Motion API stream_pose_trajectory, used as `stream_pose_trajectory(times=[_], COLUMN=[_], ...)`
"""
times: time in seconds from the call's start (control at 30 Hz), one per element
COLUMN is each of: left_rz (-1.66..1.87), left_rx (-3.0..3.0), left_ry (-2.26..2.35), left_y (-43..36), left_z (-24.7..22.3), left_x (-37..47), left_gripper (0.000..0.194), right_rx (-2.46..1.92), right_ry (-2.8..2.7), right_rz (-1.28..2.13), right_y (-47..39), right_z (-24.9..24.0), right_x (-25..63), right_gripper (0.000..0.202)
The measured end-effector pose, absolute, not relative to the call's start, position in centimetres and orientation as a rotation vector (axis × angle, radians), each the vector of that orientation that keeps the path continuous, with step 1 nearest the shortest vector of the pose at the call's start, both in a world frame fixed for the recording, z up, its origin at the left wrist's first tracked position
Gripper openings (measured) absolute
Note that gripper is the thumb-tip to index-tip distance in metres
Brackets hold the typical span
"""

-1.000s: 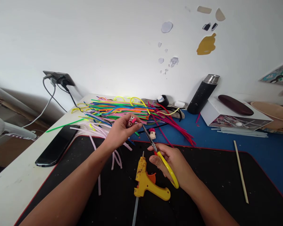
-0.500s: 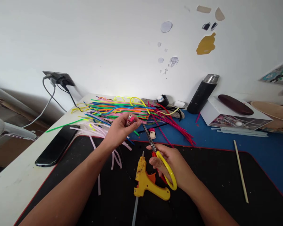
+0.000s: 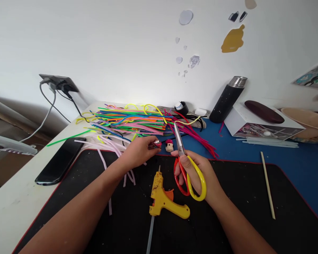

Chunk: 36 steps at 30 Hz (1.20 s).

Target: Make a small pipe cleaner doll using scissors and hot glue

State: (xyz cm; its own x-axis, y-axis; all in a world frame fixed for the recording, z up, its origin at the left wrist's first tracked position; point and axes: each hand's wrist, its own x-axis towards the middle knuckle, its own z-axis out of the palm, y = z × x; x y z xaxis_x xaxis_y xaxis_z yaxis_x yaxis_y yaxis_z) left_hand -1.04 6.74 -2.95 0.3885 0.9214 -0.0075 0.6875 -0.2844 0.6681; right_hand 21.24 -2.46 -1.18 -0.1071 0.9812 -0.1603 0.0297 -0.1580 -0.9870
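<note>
My left hand [image 3: 141, 150] is closed on a small pink-red and silvery piece [image 3: 155, 143], mostly covered by the fingers, so its kind is unclear. Just right of it stands a small cream figure [image 3: 169, 145] with a pink top, apart from the hand. My right hand [image 3: 198, 169] grips scissors [image 3: 198, 178] with one yellow and one red handle; their blades point up and away and look closed. Between my forearms lies a yellow glue gun [image 3: 157, 194] with an orange trigger, a clear glue stick [image 3: 150, 234] poking out of its back.
Behind my hands is a heap of coloured pipe cleaners [image 3: 132, 120]. A phone [image 3: 59, 160] lies at left. At right are a black flask [image 3: 228, 100], a white box [image 3: 265, 121], a bowl [image 3: 307, 121] and a thin stick [image 3: 267, 185] on the black mat [image 3: 235, 211].
My left hand has moved down and right with its small piece, nearer the cream figure. The scissors have drawn away from it and now point more upright. The view has shifted slightly.
</note>
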Motion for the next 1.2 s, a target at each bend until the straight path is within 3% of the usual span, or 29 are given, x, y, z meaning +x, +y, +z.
stream_pose_trajectory(times=[0.7,1.2], left_rz=[0.104,0.211], left_rx=[2.306,2.213], left_ry=[1.575,1.546], left_y=[6.6,7.5], left_z=[-3.1,-3.5], left_x=[-0.8,-2.1], left_gripper=[0.026,0.031], right_rx=[-1.309,-1.388], right_ry=[-1.194,-1.167], right_rz=[1.382,1.379], right_y=[-2.3,-2.3], right_z=[-0.8,-0.9], right_x=[21.4,21.4], right_gripper=[0.069,0.072])
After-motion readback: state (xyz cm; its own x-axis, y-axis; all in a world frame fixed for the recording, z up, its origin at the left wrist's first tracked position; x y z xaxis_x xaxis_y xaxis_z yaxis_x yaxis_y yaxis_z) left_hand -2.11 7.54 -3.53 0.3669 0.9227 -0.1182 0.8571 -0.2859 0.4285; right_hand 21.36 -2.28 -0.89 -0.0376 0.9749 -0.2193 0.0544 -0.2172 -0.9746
